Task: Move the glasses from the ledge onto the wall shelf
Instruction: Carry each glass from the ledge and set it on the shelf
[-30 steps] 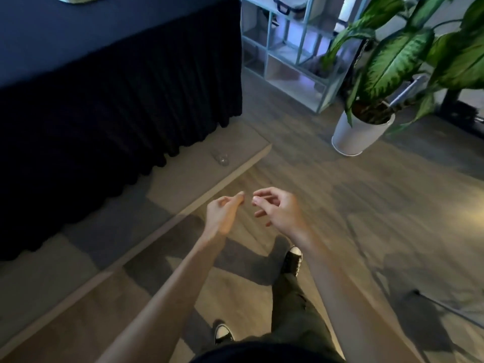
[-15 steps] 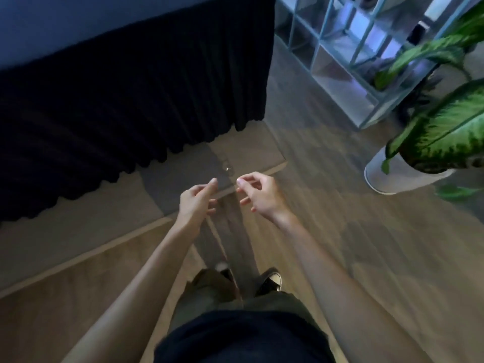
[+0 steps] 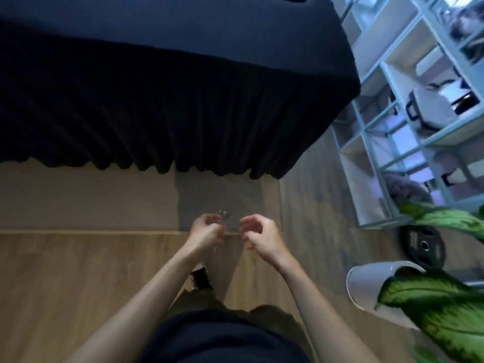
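Observation:
A small clear glass [image 3: 224, 213] stands on the low wooden ledge [image 3: 78, 200], in a shadowed patch near the ledge's front edge. My left hand [image 3: 207, 231] hovers just in front of it with fingers curled, the fingertips right beside the glass. Whether they touch it is blurred. My right hand [image 3: 258, 231] is a little to the right of the glass, fingers bent and apart, holding nothing. The pale blue cubby shelf [image 3: 392, 142] stands to the right.
A table with a black pleated skirt [image 3: 170, 106] overhangs the back of the ledge. A white plant pot [image 3: 366, 289] with large green leaves and a black weight plate [image 3: 423, 244] sit on the wood floor at right. My shoe [image 3: 200, 277] is below my hands.
I have stepped closer and bent over the ledge. Both hands have moved forward to either side of the glass, and the view now looks almost straight down.

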The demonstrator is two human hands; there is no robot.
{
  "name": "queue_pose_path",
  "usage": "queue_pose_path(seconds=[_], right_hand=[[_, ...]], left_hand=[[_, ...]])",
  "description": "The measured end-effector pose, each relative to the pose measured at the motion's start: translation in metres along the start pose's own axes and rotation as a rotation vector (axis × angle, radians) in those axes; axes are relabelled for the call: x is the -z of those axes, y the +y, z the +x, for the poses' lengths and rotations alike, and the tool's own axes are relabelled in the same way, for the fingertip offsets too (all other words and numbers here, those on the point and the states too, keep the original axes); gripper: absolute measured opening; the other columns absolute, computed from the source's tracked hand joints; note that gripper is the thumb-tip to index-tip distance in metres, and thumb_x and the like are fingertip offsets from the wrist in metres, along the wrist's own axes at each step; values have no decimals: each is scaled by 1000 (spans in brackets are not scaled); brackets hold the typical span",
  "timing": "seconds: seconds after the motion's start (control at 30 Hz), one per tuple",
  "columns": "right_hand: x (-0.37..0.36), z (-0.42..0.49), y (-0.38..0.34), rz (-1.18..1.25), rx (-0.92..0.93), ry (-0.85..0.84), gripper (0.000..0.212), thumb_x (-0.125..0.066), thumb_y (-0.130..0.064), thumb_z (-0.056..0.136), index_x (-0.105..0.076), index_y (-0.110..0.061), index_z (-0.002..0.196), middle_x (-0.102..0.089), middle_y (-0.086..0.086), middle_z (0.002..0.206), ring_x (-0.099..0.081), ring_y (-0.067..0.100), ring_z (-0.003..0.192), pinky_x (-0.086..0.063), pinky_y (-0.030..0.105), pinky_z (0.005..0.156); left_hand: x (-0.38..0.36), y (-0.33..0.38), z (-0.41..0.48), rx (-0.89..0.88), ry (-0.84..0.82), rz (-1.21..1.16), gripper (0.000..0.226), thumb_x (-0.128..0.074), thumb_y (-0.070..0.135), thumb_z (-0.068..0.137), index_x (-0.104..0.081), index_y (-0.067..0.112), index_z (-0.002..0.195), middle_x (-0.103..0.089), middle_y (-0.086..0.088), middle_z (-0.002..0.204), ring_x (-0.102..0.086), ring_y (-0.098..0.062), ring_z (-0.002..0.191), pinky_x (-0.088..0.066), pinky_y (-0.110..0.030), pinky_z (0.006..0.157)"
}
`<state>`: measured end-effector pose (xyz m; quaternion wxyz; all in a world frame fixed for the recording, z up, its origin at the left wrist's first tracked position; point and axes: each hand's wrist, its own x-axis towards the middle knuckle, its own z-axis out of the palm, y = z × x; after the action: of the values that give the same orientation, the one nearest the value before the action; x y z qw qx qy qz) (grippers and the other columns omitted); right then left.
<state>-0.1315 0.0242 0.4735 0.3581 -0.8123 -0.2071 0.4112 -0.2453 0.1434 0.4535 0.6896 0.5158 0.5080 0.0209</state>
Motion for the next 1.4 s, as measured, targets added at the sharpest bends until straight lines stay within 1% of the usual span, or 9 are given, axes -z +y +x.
queue_pose_path(seconds=[0.1, 0.2, 0.33, 0.5, 0.63, 0.83, 0.97, 1.17, 1.4], right_hand=[[10, 35, 2, -45, -61, -53, 16, -60, -12, 100, -68, -19, 113, -73, 7, 113, -71, 22, 100, -60, 35, 83], [7, 67, 15, -13, -114, -97, 10, -59, -16, 102, -68, -20, 100, -72, 4, 96, -69, 17, 81, -53, 17, 62], [-8, 124, 50, -42, -207, -206, 20, -62, -8, 94, -70, -27, 94, -74, 4, 103, -71, 24, 101, -60, 43, 91], [-36, 207, 109, -93, -299, -400, 36, -71, -4, 89, -62, -24, 118, -73, 6, 111, -72, 21, 98, -60, 31, 90], [-57, 285, 163, -334, -159, -348, 54, -76, -16, 83, -57, -19, 133, -72, -5, 111, -64, -2, 87, -46, 9, 70], [-90, 386, 253, -520, -71, -249, 75, -80, -25, 79, -44, -17, 144, -63, 9, 140, -62, 28, 126, -54, 39, 99], [-111, 419, 290, -468, 74, -281, 90, -85, -23, 76, -39, -15, 153, -53, 9, 151, -55, 25, 134, -50, 38, 106], [-139, 435, 308, -370, 312, -257, 71, -86, -27, 71, -60, -9, 135, -68, 7, 131, -64, 19, 121, -49, 14, 98], [-138, 430, 306, -332, 388, -220, 67, -90, -31, 70, -65, -9, 129, -69, 8, 124, -66, 16, 111, -60, 32, 86]], left_hand=[[-10, 14, 26, 113, 50, -114, 12, -55, 16, 99, -63, 7, 100, -63, -15, 90, -55, -17, 61, -41, -18, 42], [-15, 8, 50, 183, 109, -180, 24, -59, 29, 95, -69, 6, 96, -66, -11, 85, -59, -21, 68, -45, -25, 59], [-21, -15, 93, 275, 259, -219, 27, -64, 26, 87, -75, 4, 99, -71, -10, 91, -65, -23, 84, -50, -31, 74], [-31, -57, 167, 396, 396, -415, 25, -62, 7, 89, -67, 12, 113, -72, -8, 103, -69, -21, 92, -57, -30, 77], [-41, -103, 246, 411, 493, -455, 35, -58, -4, 88, -65, 15, 116, -71, -7, 99, -68, -19, 89, -56, -28, 72], [-65, -176, 377, 452, 532, -523, 18, -48, 2, 97, -63, 12, 95, -57, -5, 76, -55, -10, 55, -43, -20, 55], [-76, -212, 434, 500, 556, -522, 15, -53, 11, 97, -66, 12, 89, -61, -6, 83, -57, -19, 75, -44, -26, 62], [-82, -232, 452, 512, 556, -605, 22, -59, 12, 96, -69, -2, 110, -68, -19, 100, -61, -25, 81, -45, -30, 68], [-83, -238, 448, 521, 514, -685, 16, -58, 16, 97, -62, 11, 82, -63, -14, 97, -56, -17, 66, -46, -21, 52]])
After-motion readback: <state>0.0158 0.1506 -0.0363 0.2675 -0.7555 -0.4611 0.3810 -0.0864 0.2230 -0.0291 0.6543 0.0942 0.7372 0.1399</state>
